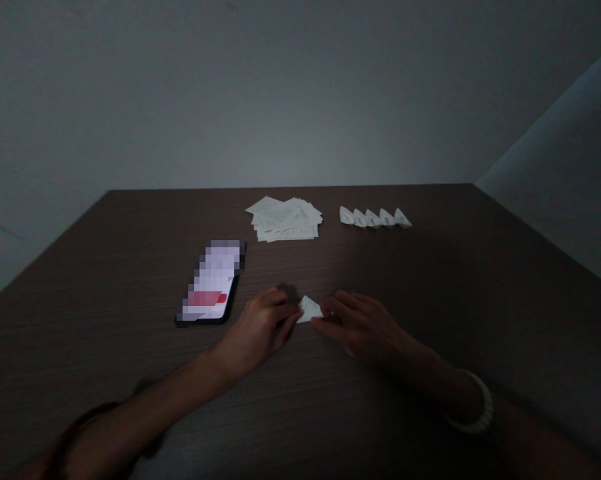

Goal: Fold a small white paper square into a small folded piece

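Dark wood tabletop stretches before us: well below the loose paper stack, our half-closed left hand and right hand hold a small folded paper piece between them, while five folded pieces sit right of that stack.

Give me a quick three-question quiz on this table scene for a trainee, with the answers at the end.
1. Which wrist wears the white bracelet: that of the left hand or that of the right hand?
2. How many folded paper pieces stand in the row at the far side of the table?
3. True or false: the small folded paper lies on top of the phone.

Key:
1. The right hand.
2. Five.
3. False. It lies on the table between the hands, apart from the phone.
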A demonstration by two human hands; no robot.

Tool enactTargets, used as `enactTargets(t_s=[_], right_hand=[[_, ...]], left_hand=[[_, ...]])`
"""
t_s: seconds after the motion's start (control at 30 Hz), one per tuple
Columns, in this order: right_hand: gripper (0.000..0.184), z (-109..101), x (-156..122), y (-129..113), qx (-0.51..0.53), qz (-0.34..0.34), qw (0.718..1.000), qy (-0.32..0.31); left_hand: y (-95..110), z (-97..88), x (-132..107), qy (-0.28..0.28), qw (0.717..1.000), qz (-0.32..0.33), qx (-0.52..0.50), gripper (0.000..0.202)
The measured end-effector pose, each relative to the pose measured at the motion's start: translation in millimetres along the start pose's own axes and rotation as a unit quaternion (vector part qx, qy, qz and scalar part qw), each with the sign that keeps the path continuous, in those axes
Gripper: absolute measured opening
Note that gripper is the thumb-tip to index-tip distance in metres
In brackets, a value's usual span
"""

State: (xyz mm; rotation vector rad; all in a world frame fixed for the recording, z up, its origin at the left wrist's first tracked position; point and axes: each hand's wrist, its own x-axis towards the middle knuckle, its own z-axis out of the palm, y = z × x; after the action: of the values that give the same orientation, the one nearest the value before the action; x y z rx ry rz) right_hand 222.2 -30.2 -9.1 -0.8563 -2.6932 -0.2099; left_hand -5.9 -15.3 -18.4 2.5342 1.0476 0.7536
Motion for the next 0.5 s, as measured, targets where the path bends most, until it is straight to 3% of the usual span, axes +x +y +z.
enactTargets(t_s=[0.33,0.5], right_hand=[[0.017,-11,-17,17,0.048,0.045,0.998,-0.02],[0.013,-9,-16,20,0.07,0.077,0.994,0.032]], left_hand=[[-1,1.0,0,0.0,1.0,-0.008,0.004,0.022],[-1,0.5,0,-0.004,1.0,-0.008,0.003,0.022]])
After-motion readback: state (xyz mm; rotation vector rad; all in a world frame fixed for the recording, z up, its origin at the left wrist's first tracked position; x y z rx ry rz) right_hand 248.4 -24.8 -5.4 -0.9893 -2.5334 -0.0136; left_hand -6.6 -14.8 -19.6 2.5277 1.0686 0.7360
